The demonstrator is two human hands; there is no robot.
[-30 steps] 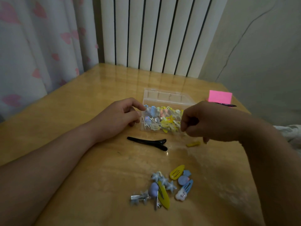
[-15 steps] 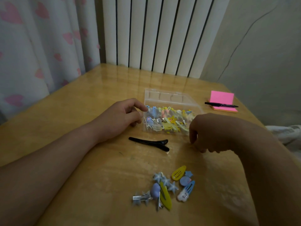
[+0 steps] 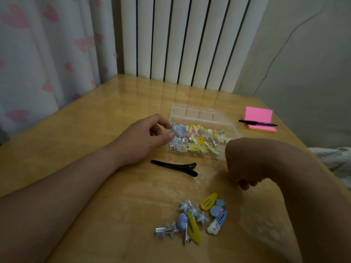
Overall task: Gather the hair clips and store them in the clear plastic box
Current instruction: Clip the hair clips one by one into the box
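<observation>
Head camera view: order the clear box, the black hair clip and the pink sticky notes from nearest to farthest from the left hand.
1. The clear box: the left hand pinches its left end.
2. The black hair clip: on the table, just on the camera side of that hand.
3. The pink sticky notes: at the far right, beyond the box.

Wooden table (image 3: 114, 149), clear plastic box (image 3: 199, 113), black clip (image 3: 173, 166), pile of hair clips (image 3: 193, 221), pink sticky notes (image 3: 258, 115)

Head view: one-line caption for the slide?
Left hand grips the part-filled clear plastic box; right hand curls down right of a black clip, with a loose clip pile nearer the camera.
</observation>
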